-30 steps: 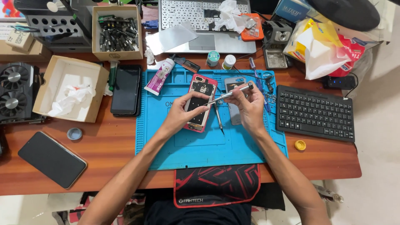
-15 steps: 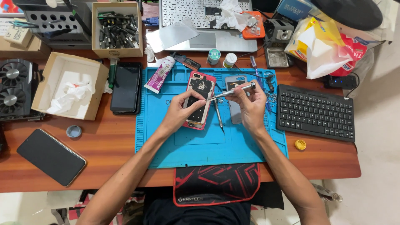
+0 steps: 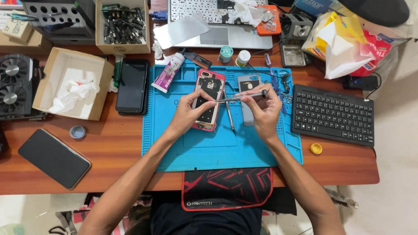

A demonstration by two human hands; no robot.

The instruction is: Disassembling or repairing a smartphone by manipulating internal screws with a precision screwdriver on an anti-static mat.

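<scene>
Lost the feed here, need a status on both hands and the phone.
Left hand steadies opened red-framed phone on blue mat. Right hand grips slim metal screwdriver, tip over phone. Second tool lies beside.

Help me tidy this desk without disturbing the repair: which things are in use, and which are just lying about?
In use:
left hand on the opened phone
right hand holding the screwdriver
blue mat

Lying about:
black keyboard
dark phone
open cardboard box
yellow cap
</scene>
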